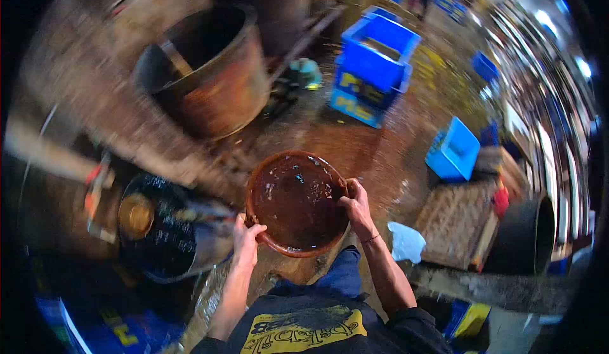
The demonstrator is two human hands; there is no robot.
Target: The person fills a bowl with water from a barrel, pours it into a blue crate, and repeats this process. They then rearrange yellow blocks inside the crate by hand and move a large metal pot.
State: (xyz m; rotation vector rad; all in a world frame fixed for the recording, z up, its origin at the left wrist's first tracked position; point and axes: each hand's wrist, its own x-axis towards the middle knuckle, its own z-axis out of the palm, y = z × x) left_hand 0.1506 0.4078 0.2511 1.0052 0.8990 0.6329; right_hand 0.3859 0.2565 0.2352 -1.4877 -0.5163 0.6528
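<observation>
A round, reddish-brown basin [298,205] with wet, glistening patches inside is held out in front of my body. My left hand [246,236] grips its lower left rim, thumb over the edge. On the opposite side, my right hand [356,205] is closed on the right rim, with its thumb on the inner side. The fingers under the basin are hidden. To the left of my left hand stands a dark vat of black liquid [162,246] with a round brownish piece [136,216] in it.
A large rusty drum [219,94] stands at upper left. Stacked blue crates [374,68] are ahead on the wet brown floor [342,141]. To the right are a light-blue crate [453,151], a wooden board [453,224], a dark barrel [523,236] and a whitish scrap [406,242].
</observation>
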